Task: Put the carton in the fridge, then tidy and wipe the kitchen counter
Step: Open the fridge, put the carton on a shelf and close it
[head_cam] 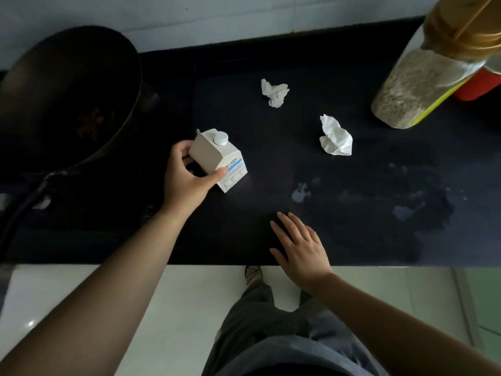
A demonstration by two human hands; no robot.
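A small white carton (217, 156) with a round white cap stands on the black counter (271, 172). My left hand (187, 176) grips it from the left, thumb across its front face and fingers behind it. My right hand (299, 248) rests flat on the counter near the front edge, fingers straight and holding nothing. Two crumpled white tissues lie further back: one (274, 92) toward the wall and another (336, 135) to its right. Pale spill patches (299, 192) and smears (404, 211) mark the counter's right half.
A large dark wok (67, 104) with food scraps sits on the stove at left, its handle reaching toward me. A tall clear jar (423, 85) of grain with a gold lid stands at back right, a red container (477, 86) behind it. White tiled wall behind; pale floor below.
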